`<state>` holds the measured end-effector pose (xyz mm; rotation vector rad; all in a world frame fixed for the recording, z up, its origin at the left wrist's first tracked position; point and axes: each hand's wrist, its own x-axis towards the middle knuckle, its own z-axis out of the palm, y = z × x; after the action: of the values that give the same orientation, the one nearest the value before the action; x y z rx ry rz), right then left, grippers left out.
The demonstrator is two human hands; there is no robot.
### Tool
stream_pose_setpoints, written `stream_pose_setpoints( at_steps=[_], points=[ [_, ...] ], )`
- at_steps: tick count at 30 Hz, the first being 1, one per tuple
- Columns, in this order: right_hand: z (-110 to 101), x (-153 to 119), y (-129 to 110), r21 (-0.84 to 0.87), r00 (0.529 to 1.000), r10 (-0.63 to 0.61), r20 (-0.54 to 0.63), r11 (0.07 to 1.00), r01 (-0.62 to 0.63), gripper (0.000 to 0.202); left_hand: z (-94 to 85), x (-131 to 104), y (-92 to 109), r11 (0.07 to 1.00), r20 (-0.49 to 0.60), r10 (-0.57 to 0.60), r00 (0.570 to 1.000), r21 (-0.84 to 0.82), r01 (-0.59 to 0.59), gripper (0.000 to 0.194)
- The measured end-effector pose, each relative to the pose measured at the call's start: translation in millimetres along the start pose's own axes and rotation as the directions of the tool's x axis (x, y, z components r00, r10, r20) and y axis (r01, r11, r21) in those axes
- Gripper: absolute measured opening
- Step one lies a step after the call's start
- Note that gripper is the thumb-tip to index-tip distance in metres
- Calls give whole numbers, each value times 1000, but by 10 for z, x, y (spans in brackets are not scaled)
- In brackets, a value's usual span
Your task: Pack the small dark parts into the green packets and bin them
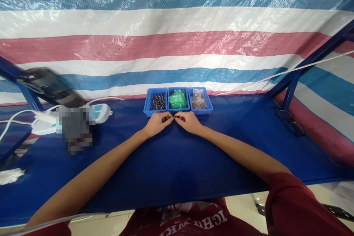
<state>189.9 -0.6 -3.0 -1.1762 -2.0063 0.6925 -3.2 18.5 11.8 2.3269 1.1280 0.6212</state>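
Note:
My left hand (157, 123) and my right hand (189, 122) meet fingertip to fingertip just in front of the middle bin. Both are pinched around something small and dark, too small to name. Behind them three blue bins stand side by side. The left bin (148, 104) holds many small dark metal parts (158, 102). Green plastic bags (177, 99) fill the middle bin (179, 110). In the right bin (205, 111) lie clear plastic bags (198, 99).
On the left of the blue table (177, 169) are a white power strip (102, 113) with cables, a blurred-out object (77, 129), a dark bottle (52, 86) and white tissue (11, 176). Glasses (295, 128) lie at the right. Striped sheeting (177, 44) hangs behind.

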Motion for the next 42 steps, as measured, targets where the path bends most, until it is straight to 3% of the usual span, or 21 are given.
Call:
stream_pose_setpoints(
  at_steps=[42],
  points=[
    [-5, -11, -7, -30, 1000, -11, 11, 999, 12, 16, 7, -4, -6, 999, -5, 22, 1000, 25, -21, 24]
  ],
)
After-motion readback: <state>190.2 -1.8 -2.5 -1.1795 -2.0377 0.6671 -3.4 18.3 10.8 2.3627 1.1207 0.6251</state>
